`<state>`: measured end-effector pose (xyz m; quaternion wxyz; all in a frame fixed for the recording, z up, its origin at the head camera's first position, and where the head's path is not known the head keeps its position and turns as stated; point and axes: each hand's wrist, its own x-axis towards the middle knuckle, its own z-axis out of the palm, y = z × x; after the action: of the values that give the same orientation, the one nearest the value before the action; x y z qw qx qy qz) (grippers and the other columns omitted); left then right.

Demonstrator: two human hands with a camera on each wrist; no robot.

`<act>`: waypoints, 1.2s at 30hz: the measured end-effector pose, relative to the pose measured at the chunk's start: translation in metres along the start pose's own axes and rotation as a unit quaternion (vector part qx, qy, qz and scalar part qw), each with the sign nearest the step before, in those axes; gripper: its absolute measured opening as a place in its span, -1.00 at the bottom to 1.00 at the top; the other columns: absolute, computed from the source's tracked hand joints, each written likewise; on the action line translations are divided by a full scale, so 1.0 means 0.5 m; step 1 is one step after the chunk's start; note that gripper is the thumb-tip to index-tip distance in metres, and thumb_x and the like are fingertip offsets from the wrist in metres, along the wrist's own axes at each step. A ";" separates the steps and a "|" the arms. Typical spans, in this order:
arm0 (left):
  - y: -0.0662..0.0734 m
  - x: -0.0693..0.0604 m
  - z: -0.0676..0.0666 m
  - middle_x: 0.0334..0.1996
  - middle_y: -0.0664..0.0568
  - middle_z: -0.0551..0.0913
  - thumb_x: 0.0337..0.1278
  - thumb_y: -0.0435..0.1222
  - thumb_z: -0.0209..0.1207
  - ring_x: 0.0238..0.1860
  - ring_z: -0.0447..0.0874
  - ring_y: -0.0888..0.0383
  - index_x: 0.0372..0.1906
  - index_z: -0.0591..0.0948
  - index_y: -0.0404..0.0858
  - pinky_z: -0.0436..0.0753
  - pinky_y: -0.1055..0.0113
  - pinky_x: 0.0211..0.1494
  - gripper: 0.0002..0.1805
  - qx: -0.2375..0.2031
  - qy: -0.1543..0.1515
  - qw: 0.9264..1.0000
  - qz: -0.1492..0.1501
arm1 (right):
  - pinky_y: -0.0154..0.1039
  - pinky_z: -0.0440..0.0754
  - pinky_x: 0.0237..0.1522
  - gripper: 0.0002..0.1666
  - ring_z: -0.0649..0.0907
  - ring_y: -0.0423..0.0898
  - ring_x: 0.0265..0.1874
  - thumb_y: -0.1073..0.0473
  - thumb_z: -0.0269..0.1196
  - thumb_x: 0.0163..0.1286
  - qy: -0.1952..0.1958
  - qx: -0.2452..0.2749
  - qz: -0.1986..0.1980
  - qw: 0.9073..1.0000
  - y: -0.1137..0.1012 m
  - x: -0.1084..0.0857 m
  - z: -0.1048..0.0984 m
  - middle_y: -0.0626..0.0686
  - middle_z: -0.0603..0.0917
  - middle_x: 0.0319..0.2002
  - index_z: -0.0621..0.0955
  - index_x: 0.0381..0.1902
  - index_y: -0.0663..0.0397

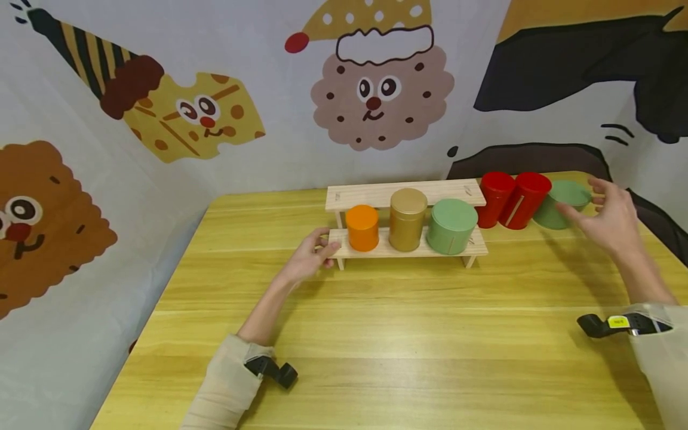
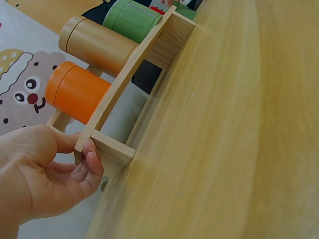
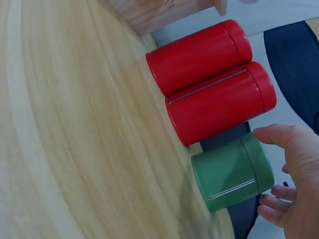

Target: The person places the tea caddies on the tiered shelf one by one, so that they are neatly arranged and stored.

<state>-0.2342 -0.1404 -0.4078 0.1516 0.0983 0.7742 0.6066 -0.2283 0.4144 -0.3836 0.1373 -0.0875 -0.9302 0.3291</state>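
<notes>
Judging by how things lie, the work may be taken as about half done. A two-tier rack of pale wood (image 1: 360,196) is set by the back edge of the yellow wood-grained bench (image 1: 344,358). On its lower tier three lidded cylinders are carried upright: a short orange canister (image 1: 363,229) nearest the left end, a tall gold metallic-looking canister (image 1: 407,221) in the middle, and a wide mint-green canister (image 1: 451,228) near the right end. All that is borne by the rack is found on that tier.

Three more are left on the bench, beyond the rack's right end: a tall bright-red canister (image 1: 494,202), a second tall red canister (image 1: 521,203) beside it, and a squat darker-green canister (image 3: 232,172) nearest the bench's back right corner.

The left corner of the lower tier is pinched by the left hand (image 1: 310,258), thumb above and fingers curled below. The darker-green canister's lid is spanned by the right hand (image 1: 610,218), thumb and fingers spread apart; no firm grasp is shown, and whether the lid is touched cannot be told.
</notes>
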 end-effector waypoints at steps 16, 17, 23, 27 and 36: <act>-0.002 -0.001 0.000 -0.06 -0.24 0.46 0.54 -0.29 0.07 -0.38 0.51 0.15 0.55 0.03 -0.47 0.59 0.32 -0.24 -0.29 0.000 0.000 1.000 0.006 | 0.49 0.29 0.17 0.08 0.24 0.56 0.24 -0.13 0.21 0.46 -0.007 -0.006 0.004 1.000 0.011 0.026 0.021 0.57 0.07 0.42 -0.06 0.59 0.32; -0.002 -0.001 0.000 -0.06 -0.24 0.46 0.54 -0.29 0.07 -0.38 0.51 0.15 0.55 0.04 -0.47 0.59 0.32 -0.24 -0.28 0.000 0.000 1.000 0.006 | 0.49 0.29 0.18 0.08 0.23 0.55 0.24 -0.13 0.21 0.45 -0.008 -0.002 0.005 1.000 0.012 0.027 0.022 0.57 0.07 0.43 -0.07 0.59 0.32; -0.001 -0.002 0.000 -0.06 -0.23 0.46 0.54 -0.29 0.07 -0.38 0.53 0.15 0.54 0.03 -0.50 0.61 0.33 -0.24 -0.28 0.004 -0.002 1.000 0.012 | 0.46 0.25 0.24 0.10 0.23 0.52 0.26 -0.15 0.21 0.45 -0.009 0.011 0.006 1.000 0.018 0.030 0.025 0.55 0.09 0.44 -0.06 0.58 0.35; -0.001 -0.001 -0.001 -0.05 -0.24 0.46 0.54 -0.29 0.07 -0.38 0.53 0.15 0.54 0.03 -0.50 0.61 0.32 -0.23 -0.28 0.002 -0.001 1.000 0.010 | 0.40 0.28 0.27 0.09 0.25 0.50 0.26 -0.14 0.23 0.45 -0.002 0.010 0.004 1.000 0.019 0.033 0.027 0.55 0.12 0.44 -0.04 0.58 0.36; 0.004 -0.001 0.001 -0.03 -0.26 0.45 0.54 -0.32 0.06 -0.37 0.52 0.14 0.55 0.03 -0.48 0.62 0.30 -0.20 -0.29 -0.008 -0.002 1.000 0.001 | 0.13 0.37 0.33 0.05 0.32 0.42 0.25 -0.16 0.26 0.42 0.014 0.016 0.026 0.999 0.018 0.026 0.028 0.49 0.24 0.40 0.08 0.56 0.32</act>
<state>-0.2339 -0.1397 -0.4059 0.1529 0.0992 0.7690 0.6127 -0.2443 0.4162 -0.3971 0.1429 -0.1142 -0.9202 0.3461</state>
